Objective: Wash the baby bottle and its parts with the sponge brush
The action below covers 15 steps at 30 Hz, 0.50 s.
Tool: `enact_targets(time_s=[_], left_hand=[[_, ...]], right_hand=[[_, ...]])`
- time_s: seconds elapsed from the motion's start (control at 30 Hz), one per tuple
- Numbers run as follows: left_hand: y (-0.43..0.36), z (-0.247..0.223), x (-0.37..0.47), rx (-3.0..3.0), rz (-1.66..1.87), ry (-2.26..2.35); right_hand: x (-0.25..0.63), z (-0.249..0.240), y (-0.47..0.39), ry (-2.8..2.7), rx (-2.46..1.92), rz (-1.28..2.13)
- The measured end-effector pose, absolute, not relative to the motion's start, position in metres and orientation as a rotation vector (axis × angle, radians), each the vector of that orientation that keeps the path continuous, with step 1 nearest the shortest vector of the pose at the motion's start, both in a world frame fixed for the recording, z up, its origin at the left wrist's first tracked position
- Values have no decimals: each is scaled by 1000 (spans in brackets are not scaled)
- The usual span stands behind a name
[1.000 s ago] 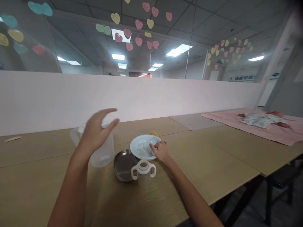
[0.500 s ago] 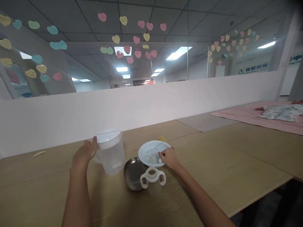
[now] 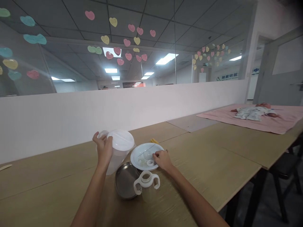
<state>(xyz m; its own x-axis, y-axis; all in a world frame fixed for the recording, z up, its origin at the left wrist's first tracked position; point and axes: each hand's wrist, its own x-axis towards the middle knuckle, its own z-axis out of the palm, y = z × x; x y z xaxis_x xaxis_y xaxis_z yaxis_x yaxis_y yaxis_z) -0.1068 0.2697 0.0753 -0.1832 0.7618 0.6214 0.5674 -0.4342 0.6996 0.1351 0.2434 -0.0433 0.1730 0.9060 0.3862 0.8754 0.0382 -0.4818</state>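
Observation:
My left hand [image 3: 104, 148] grips the handle side of a translucent plastic pitcher [image 3: 115, 160] with a white lid, which tilts to the right towards a white bowl [image 3: 134, 161]. My right hand [image 3: 163, 159] is closed at the bowl's right rim, its fingertips reaching over the inside. In the bowl lie a white ring [image 3: 150, 163] and clear pieces hard to make out. In front stands an uncapped clear baby bottle [image 3: 147, 194] with a white two-handled collar. A round metal tray [image 3: 126, 181] lies beside it, partly under the bowl's edge.
A small yellow item [image 3: 154, 141] lies behind the bowl, and a flat pale strip [image 3: 6, 167] at far left. A baby-like figure [image 3: 253, 113] in patterned clothes lies on a pink blanket [image 3: 281, 126] at right. A low white wall [image 3: 82, 110] with glass backs the table.
My left hand has moved right with the pitcher and tipped it from upright towards the bowl. My right hand stays at the bowl. The view has turned right.

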Motion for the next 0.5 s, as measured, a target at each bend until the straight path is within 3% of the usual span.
enact_targets(time_s=[0.13, 0.5], left_hand=[[263, 66, -66, 1546, 1771, 1276], [259, 65, -61, 1820, 1678, 1303]], right_hand=[[137, -49, 249, -1666, -1811, 33], [140, -59, 254, -1611, -1696, -51]])
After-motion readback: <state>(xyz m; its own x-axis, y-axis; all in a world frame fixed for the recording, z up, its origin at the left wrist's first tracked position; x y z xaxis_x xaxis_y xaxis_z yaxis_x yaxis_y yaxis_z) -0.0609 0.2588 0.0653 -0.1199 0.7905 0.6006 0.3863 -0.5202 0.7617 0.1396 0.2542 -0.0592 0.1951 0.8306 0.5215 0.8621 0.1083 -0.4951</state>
